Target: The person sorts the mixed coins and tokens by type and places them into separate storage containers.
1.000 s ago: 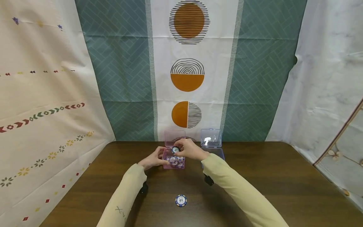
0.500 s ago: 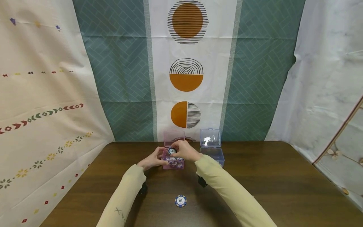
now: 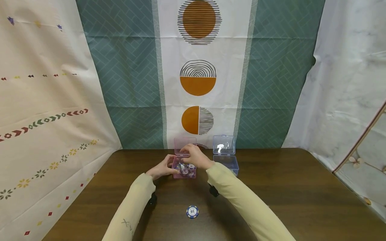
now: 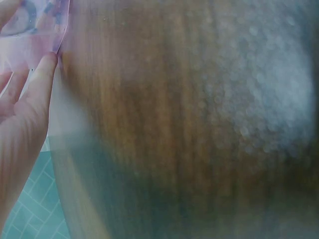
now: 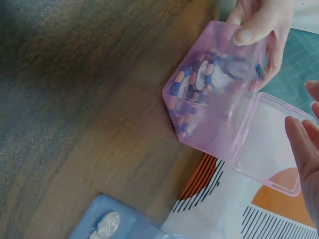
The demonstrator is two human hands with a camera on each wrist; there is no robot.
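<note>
My left hand holds a small pink see-through plastic box by its left end, thumb on the front wall and fingers behind. Inside lie several blue-edged poker chips, heaped toward the bottom in the right wrist view. The box's pink lid stands raised at the back. Over the box hovers my right hand, thumb and fingers apart, with nothing between them. In the left wrist view only part of the left hand and a box corner show.
To the right stands a blue see-through box, its lid raised; a round silvery piece lies in it. A single poker chip marked 10 lies near the front of the brown wooden table. Patterned cloth hangs behind.
The right hand has moved left with a poker chip, let it go into the pink box, and risen slightly with spread fingers. The left hand has stayed on the box.
</note>
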